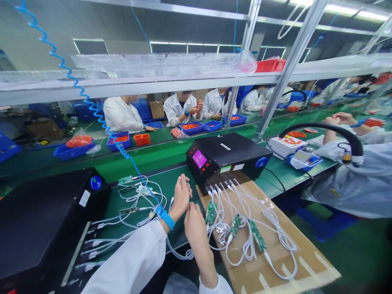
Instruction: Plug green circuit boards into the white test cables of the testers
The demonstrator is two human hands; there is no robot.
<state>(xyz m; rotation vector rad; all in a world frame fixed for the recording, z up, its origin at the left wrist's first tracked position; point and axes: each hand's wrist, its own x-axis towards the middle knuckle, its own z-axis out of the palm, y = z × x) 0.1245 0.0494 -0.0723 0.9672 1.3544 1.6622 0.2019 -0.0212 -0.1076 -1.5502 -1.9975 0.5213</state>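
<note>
My left hand is raised over the green bench, fingers stretched up and close together, with nothing visible in them. It wears a blue wrist strap on a blue coiled cord. My right hand rests against its palm, back towards me and fingers hidden. Just right of the hands, three green circuit boards hang on white cables over a cardboard sheet. The cables run from a black tester box with a pink screen.
A second black box stands at the left, with more white cables and small boards. A co-worker in white sits at the right under a black curved arm. Several people work across the green belt with blue trays.
</note>
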